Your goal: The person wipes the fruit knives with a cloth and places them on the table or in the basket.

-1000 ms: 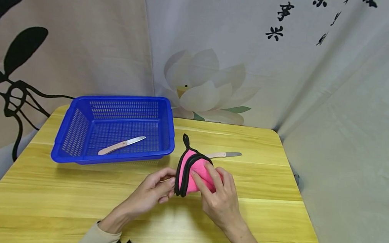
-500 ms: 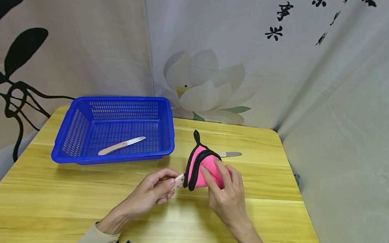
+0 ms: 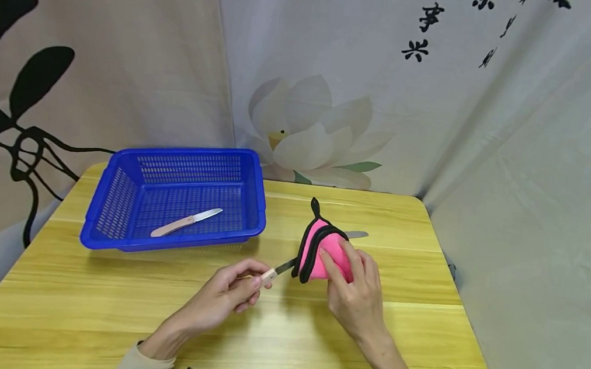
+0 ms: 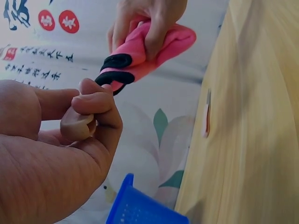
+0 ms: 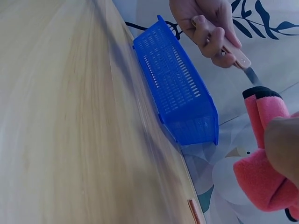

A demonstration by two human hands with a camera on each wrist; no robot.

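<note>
- Currently, the left hand is curling its thumb and fingers closely around the pale handle of a knife, whose blade is reaching right to the edge of a pink cloth; the cloth is hiding the tip.
- The right hand is pinching that folded, black-edged cloth above the table, to the right of the knife.
- Beyond the cloth, a second knife is lying on the far part of the table; in the head view the cloth is covering its handle.
- At far left, a blue basket is standing with a third knife lying inside, blade pointing right.
- Underneath, the wood-grained table is showing shadows beneath the hands.
- Pale curtains are hanging behind, bearing a printed lotus, dark leaves at left and black lettering at right.
</note>
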